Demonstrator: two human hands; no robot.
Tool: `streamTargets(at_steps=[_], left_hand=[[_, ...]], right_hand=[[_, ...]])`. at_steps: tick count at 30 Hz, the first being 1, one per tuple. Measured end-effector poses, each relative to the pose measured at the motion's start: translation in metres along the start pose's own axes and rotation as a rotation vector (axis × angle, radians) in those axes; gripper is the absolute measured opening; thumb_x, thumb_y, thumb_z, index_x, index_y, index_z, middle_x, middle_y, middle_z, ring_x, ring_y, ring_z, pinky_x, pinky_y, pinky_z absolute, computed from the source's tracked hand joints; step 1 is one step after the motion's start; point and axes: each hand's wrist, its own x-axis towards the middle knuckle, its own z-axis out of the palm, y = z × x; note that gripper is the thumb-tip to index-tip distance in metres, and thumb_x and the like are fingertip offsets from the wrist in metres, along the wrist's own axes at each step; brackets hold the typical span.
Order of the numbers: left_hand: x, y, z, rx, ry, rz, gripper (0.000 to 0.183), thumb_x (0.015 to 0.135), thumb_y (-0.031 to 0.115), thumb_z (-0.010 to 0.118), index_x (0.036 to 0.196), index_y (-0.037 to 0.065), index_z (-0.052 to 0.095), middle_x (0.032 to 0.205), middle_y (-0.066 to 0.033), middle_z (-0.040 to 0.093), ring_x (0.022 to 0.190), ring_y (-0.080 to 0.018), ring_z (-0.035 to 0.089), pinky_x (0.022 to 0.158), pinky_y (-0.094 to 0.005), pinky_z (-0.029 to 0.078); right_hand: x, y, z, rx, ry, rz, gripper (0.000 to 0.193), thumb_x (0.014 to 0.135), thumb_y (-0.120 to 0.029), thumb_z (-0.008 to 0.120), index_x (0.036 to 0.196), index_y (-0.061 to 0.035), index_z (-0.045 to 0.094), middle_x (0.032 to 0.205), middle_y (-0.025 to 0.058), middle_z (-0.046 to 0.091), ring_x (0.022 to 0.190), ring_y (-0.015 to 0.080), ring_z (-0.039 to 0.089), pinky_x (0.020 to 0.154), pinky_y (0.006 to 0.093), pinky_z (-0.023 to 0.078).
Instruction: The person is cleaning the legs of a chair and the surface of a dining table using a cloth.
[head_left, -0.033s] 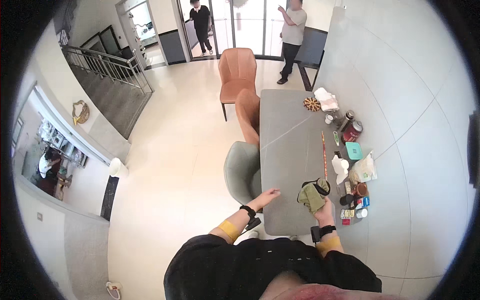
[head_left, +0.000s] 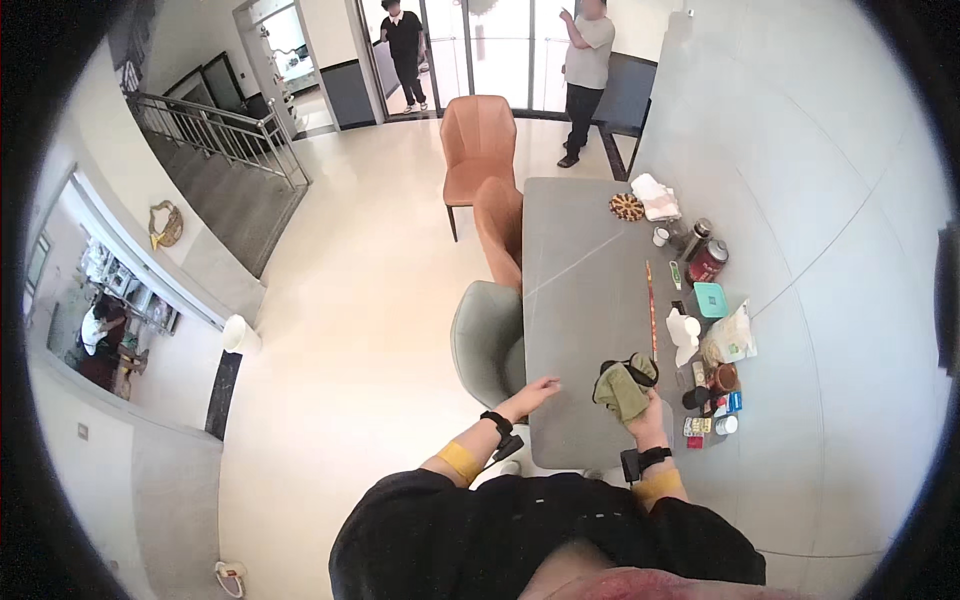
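Observation:
An olive-green cloth (head_left: pixel 625 393) hangs bunched over the near right part of the grey table (head_left: pixel 575 310), gripped by my right hand (head_left: pixel 649 418). Part of a black loop-shaped thing (head_left: pixel 646 368) shows along the cloth's far edge; its kind is unclear. My right fingers are partly covered by the cloth. At the table's left edge, my left hand (head_left: pixel 538 392) is held out with fingers loosely extended and nothing in them. Whether it touches the tabletop, I cannot tell.
Along the wall side stand a dark red can (head_left: pixel 707 262), a teal box (head_left: pixel 711 300), a white bag (head_left: pixel 737 335), a black lid-like thing (head_left: pixel 694 398) and small packets. A thin red stick (head_left: pixel 652 310) lies lengthwise. Grey (head_left: pixel 480 340) and orange chairs (head_left: pixel 478 150) flank the table; two people stand by the doors.
Very little differs. The view shifts slightly, and the green cloth in my right hand sags a touch differently. My left hand keeps its place.

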Motion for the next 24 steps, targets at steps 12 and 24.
streamTargets(at_steps=[12,24], left_hand=[[-0.019,0.128,0.131,-0.543,0.048,0.136,0.061,0.096,0.044,0.066,0.145,0.012,0.046,0.138,-0.0036,0.056,0.127,-0.0179,0.053,0.106,-0.0421,0.043],[0.006,0.148,0.224,-0.583,0.531,0.125,0.052,0.097,0.023,0.067,0.139,0.002,0.045,0.129,-0.0093,0.060,0.117,-0.0199,0.059,0.098,-0.0353,0.049]], right_hand=[[0.031,-0.023,0.011,-0.321,-0.282,0.240,0.041,0.101,-0.022,0.045,0.134,-0.0004,0.054,0.132,0.0157,0.062,0.119,0.0278,0.062,0.102,0.0435,0.051],[0.016,-0.103,-0.017,-0.632,-0.187,0.103,0.045,0.099,-0.039,0.062,0.119,0.0010,0.066,0.111,0.0088,0.069,0.104,0.0180,0.062,0.090,0.0306,0.046]])
